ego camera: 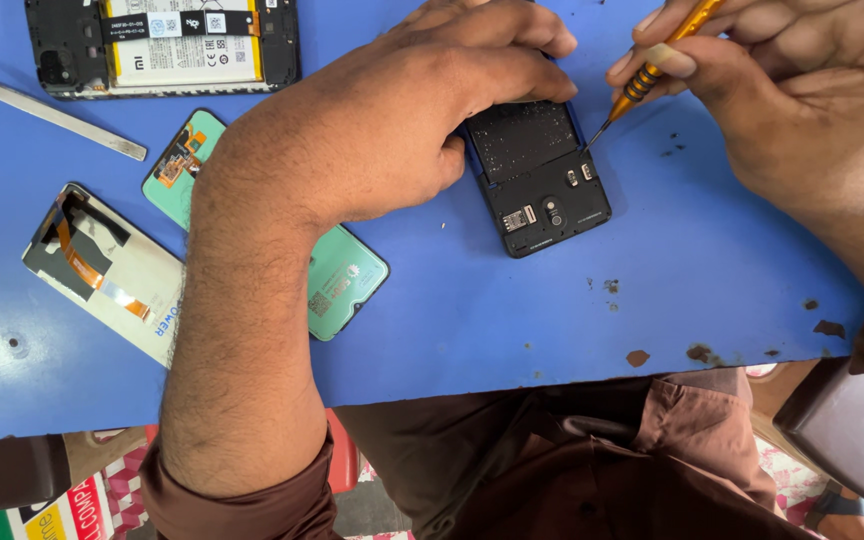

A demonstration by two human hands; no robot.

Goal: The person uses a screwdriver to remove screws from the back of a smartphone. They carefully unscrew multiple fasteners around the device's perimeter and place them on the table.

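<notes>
Lower frame: near edge of the blue table [552, 340], chipped paint spots along it, brown-clad lap below. Little margin here; anything nudged toward this edge would likely drop off.

Centre left: two detached display panels, one silver-backed [102, 270] with orange flex, one green-backed [347, 280], partly under the left forearm. A forearm shift could drag or crack them.

Upper centre: opened phone body [537, 175], back cover off, black inner frame exposed. Left hand [402, 120] pressed down on its upper end, fingers closed over the edge. Right hand [782, 90] pinched shut around an orange-handled screwdriver [652, 70], tip at the frame's right side, probably on a screw. A slip could gouge the board or flick a screw away.

Upper left: metal pry tool [52, 115]; second opened phone [162, 45] showing its battery. Open room remains at right centre.
</notes>
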